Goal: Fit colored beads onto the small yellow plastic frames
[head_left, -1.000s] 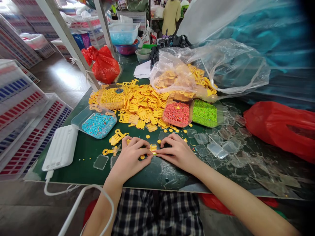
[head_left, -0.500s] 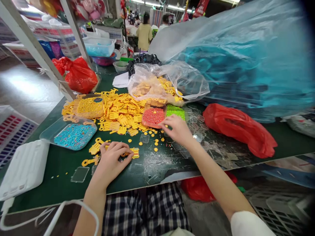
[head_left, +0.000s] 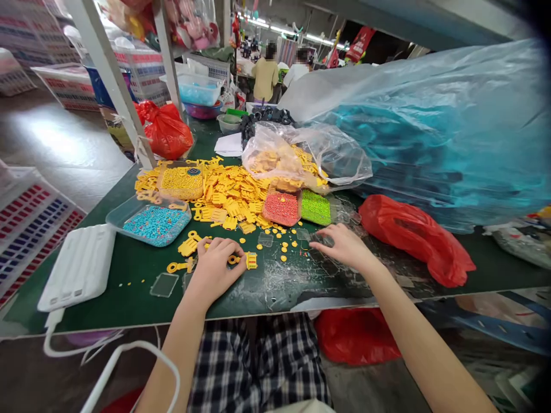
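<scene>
On the green tabletop (head_left: pixel 129 304), a white ribbed power bank (head_left: pixel 76 267) lies near the left front edge, its cable running over that edge. Farther in sit a clear tray of blue beads (head_left: pixel 157 225) and a tray of yellow beads (head_left: pixel 181 183), with a loose clear plastic square (head_left: pixel 164 284) nearer the front.

The left hand (head_left: pixel 217 269) is curled and closed down on a yellow plastic piece (head_left: pixel 251 260) near the front edge. The piece's ringed strip runs from under the fingertips, and its small beaded frame sticks out just beyond them on the right. A heap of yellow plastic frames (head_left: pixel 230 198) spreads behind the hand, with a few yellow rings and round bits scattered before it.

Beyond the heap lie a tray of red beads (head_left: pixel 280 209), a tray of green beads (head_left: pixel 315 207) and a clear bag of yellow parts (head_left: pixel 297 158). The right hand (head_left: pixel 344 246) is open, its fingers loose and apart, over clear plastic scraps (head_left: pixel 327 252). A red plastic bag (head_left: pixel 413 241) lies at the far right.
</scene>
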### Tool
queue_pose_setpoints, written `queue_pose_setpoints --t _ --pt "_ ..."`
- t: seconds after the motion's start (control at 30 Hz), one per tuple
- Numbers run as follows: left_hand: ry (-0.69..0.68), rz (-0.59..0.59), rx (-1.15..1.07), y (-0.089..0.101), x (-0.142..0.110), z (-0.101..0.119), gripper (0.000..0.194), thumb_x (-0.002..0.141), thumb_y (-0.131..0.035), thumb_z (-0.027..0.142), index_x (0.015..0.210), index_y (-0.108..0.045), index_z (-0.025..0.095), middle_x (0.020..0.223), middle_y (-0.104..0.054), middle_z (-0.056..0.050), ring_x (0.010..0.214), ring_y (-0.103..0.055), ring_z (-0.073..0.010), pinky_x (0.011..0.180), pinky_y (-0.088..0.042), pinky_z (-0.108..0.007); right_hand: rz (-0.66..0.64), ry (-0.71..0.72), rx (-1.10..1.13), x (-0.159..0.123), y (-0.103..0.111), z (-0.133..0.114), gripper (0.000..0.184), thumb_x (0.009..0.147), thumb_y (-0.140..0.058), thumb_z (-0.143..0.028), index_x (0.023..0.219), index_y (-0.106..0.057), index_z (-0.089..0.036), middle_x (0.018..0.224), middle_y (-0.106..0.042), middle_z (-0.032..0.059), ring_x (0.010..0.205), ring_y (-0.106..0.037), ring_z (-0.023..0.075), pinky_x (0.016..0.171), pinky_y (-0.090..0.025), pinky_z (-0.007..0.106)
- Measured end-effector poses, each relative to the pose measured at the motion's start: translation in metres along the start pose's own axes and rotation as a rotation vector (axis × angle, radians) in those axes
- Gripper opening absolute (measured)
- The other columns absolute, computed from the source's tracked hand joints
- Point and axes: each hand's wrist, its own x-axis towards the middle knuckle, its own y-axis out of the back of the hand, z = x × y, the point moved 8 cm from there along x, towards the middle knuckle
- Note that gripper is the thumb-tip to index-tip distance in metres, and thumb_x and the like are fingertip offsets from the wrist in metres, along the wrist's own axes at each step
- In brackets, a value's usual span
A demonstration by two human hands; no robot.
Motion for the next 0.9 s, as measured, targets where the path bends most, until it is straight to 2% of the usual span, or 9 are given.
queue_pose_setpoints --t 0.1,0.2,0.27,0.33,0.43,0.53,0.63,0.73,0.9 --pt "0.036 0.009 0.000 0.002 -0.001 -0.003 0.010 0.084 -0.053 0.022 0.074 -0.054 0.022 0.086 -0.069 0.001 0.090 -0.059 -0.0209 0.099 -0.026 -0.047 0.018 0.019 -0.012 -0.008 -0.010 -0.003 0.033 0.090 -0.052 -0.048 0.096 -0.070 -0.022 0.091 -0.069 0.0079 0.087 -0.058 0.0254 0.074 -0.046 0.038" --pt "0.071 0.046 0.004 0.005 -0.002 -0.008 0.010 0.084 -0.054 0.022 0.075 -0.054 0.022 0.084 -0.069 0.001 0.087 -0.059 -0.0210 0.096 -0.028 -0.046 0.080 -0.011 -0.028 -0.007 -0.005 -0.001 0.035 0.095 -0.042 -0.039 0.085 -0.071 -0.022 0.088 -0.070 0.0094 0.085 -0.058 0.0260 0.073 -0.045 0.040" --pt "0.097 0.090 0.013 0.007 -0.002 -0.011 0.010 0.086 -0.053 0.023 0.076 -0.054 0.022 0.083 -0.069 0.000 0.084 -0.059 -0.0206 0.093 -0.030 -0.045 0.136 -0.043 0.057 -0.006 0.005 -0.005 0.037 0.095 -0.041 -0.039 0.083 -0.071 -0.022 0.088 -0.071 0.0097 0.084 -0.058 0.0264 0.073 -0.045 0.041" --pt "0.112 0.129 0.031 0.010 -0.002 -0.013 0.011 0.087 -0.053 0.024 0.077 -0.055 0.022 0.082 -0.069 0.001 0.082 -0.059 -0.0203 0.091 -0.031 -0.044 0.199 -0.098 0.256 -0.006 0.015 -0.014 0.035 0.093 -0.046 -0.045 0.085 -0.071 -0.022 0.086 -0.072 0.0084 0.079 -0.060 0.0248 0.069 -0.047 0.039" --pt "0.085 0.140 0.049 0.011 -0.002 -0.008 0.011 0.088 -0.053 0.024 0.079 -0.056 0.022 0.083 -0.070 0.000 0.083 -0.059 -0.0204 0.091 -0.031 -0.043 0.212 -0.170 0.642 -0.005 0.018 -0.046 0.032 0.085 -0.057 -0.050 0.089 -0.072 -0.023 0.080 -0.072 0.0055 0.067 -0.062 0.0207 0.062 -0.048 0.035" --pt "0.037 0.122 0.033 0.010 -0.002 0.000 0.012 0.090 -0.053 0.024 0.080 -0.058 0.021 0.085 -0.071 0.000 0.085 -0.060 -0.0200 0.094 -0.030 -0.043 0.149 -0.193 0.939 -0.001 0.009 -0.091 0.026 0.079 -0.066 -0.047 0.084 -0.068 -0.021 0.078 -0.073 0.0044 0.073 -0.069 0.0224 0.064 -0.049 0.034" --pt "0.015 0.079 0.011 0.005 -0.001 0.004 0.013 0.092 -0.055 0.028 0.083 -0.062 0.022 0.087 -0.072 0.001 0.086 -0.061 -0.0199 0.097 -0.028 -0.044 0.097 -0.159 1.120 0.005 0.000 -0.128 0.023 0.082 -0.063 -0.043 0.086 -0.066 -0.021 0.083 -0.075 0.0055 0.078 -0.071 0.0230 0.065 -0.052 0.034" --pt "0.006 0.026 0.002 -0.002 -0.001 0.004 0.015 0.093 -0.056 0.034 0.088 -0.065 0.023 0.090 -0.073 0.001 0.088 -0.061 -0.0200 0.099 -0.027 -0.045 0.124 -0.105 1.155 0.011 -0.004 -0.146 0.023 0.087 -0.057 -0.039 0.093 -0.071 -0.021 0.092 -0.075 0.0070 0.083 -0.070 0.0219 0.071 -0.054 0.035" --pt "0.027 0.014 -0.016 -0.006 -0.001 -0.001 0.020 0.096 -0.051 0.034 0.097 -0.066 0.021 0.098 -0.073 -0.002 0.093 -0.061 -0.0205 0.096 -0.031 -0.044 0.238 0.061 0.992 0.013 0.005 -0.157 0.022 0.090 -0.056 -0.029 0.104 -0.073 -0.026 0.103 -0.073 0.0057 0.094 -0.063 0.0218 0.084 -0.053 0.041"
